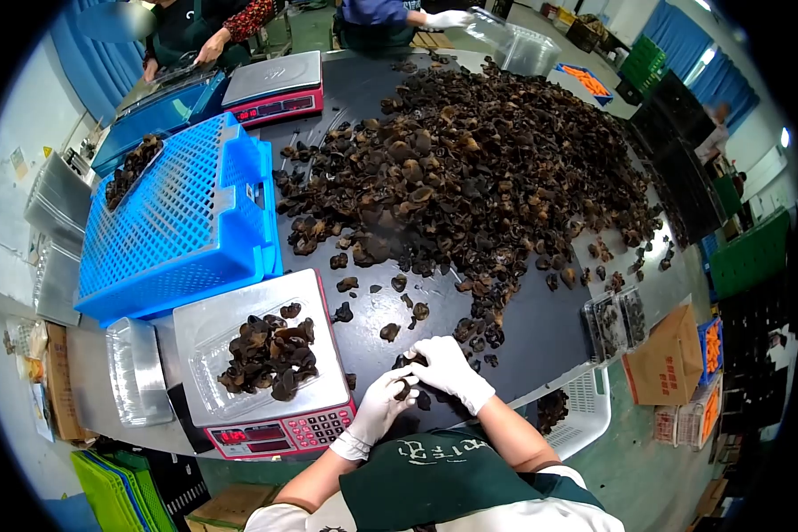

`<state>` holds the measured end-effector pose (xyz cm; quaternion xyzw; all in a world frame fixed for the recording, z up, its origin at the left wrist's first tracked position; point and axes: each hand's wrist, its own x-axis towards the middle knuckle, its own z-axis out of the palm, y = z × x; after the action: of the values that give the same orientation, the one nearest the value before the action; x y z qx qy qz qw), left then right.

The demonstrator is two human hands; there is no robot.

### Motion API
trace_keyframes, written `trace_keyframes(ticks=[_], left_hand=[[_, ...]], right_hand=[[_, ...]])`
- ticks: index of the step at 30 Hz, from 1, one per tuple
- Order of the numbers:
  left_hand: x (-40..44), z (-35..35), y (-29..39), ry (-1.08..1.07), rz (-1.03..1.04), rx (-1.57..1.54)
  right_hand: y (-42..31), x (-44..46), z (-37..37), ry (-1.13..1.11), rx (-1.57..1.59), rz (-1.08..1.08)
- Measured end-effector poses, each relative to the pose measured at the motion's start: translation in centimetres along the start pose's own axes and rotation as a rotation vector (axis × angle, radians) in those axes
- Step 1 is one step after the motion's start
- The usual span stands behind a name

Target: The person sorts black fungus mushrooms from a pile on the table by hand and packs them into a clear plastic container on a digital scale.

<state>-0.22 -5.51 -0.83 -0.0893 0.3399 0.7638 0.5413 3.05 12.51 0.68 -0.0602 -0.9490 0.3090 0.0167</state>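
My left hand (381, 412), in a white glove, is closed on a dark wood ear mushroom (404, 389) at the table's near edge. My gloved right hand (452, 371) meets it from the right, its fingers curled round a piece partly hidden behind them. To the left stands a red-and-silver digital scale (324, 427) with lit red digits. On its plate lies a clear plastic tray (206, 377) bearing a heap of wood ears (270, 355). Beyond my hands spreads a large pile of wood ears (479, 160), with loose pieces scattered nearer me.
Upturned blue crates (182, 204) stand at the left, behind empty clear trays (137, 372). A second scale (279, 84) sits farther back. Filled clear boxes (616, 324) lie at the right edge, above a white basket (585, 412). Across the table, a co-worker's gloved hand (449, 19) nears clear containers (528, 51).
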Motion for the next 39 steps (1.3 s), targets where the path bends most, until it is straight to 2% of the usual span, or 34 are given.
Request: trace_keyframes(ticks=[3, 6, 8, 10, 15, 17, 20, 22, 24, 26, 27, 28, 29, 30, 32, 35, 39], left_hand=[[-0.1, 0.0, -0.2, 0.1, -0.03, 0.036], [0.1, 0.5, -0.2, 0.149, -0.01, 0.105], [0.1, 1.2, 0.2, 0.162, -0.015, 0.139], [0.0, 1.7, 0.4, 0.167, 0.018, 0.14], [0.2, 1.5, 0.2, 0.126, 0.07, 0.167], [0.1, 1.6, 0.2, 0.092, 0.14, 0.199], [0.0, 1.8, 0.1, 0.051, 0.247, 0.319], [0.3, 0.9, -0.4, 0.063, 0.228, 0.36], [0.5, 0.5, -0.6, 0.136, 0.194, 0.325], [0.2, 0.9, -0.1, 0.155, 0.162, 0.333], [-0.3, 1.5, 0.4, 0.169, 0.133, 0.304], [-0.5, 1.8, 0.7, 0.183, 0.104, 0.274], [-0.4, 1.4, 0.5, 0.148, 0.092, 0.298], [-0.5, 1.1, 0.5, 0.148, 0.096, 0.299], [-0.7, 0.8, 0.6, -0.035, 0.07, 0.093], [-1.1, 1.4, 1.1, 0.017, -0.015, -0.001], [-0.6, 0.9, 0.7, 0.033, -0.033, 0.002]], right_hand=[[0.1, -1.2, -1.1, 0.098, 0.272, 0.142], [0.1, -2.5, -2.5, 0.088, 0.405, 0.348], [0.1, -3.0, -2.9, 0.069, 0.516, 0.389], [-0.1, -3.2, -3.2, 0.033, 0.816, 0.447], [-2.0, -2.8, -4.6, -0.059, 0.899, 0.527], [-2.5, -2.6, -5.0, -0.178, 0.719, 0.51], [-2.1, -3.0, -4.0, -0.284, 0.689, 0.367], [-2.1, -2.6, -4.7, -0.304, 0.703, 0.332], [-1.3, -1.6, -6.2, -0.332, 0.471, 0.285], [1.1, -0.2, -7.0, -0.187, 0.379, 0.312], [2.7, 0.8, -7.1, -0.024, 0.081, 0.167], [4.4, 1.7, -6.9, 0.126, -0.073, 0.216], [5.9, 2.6, -6.8, 0.286, -0.097, 0.208], [7.2, 3.4, -7.1, 0.291, -0.201, 0.26], [10.7, 4.7, -5.6, 0.416, -0.378, 0.318], [10.0, 5.2, -4.5, 0.363, -0.421, 0.383], [8.1, 3.7, -3.9, 0.186, -0.118, 0.226]])
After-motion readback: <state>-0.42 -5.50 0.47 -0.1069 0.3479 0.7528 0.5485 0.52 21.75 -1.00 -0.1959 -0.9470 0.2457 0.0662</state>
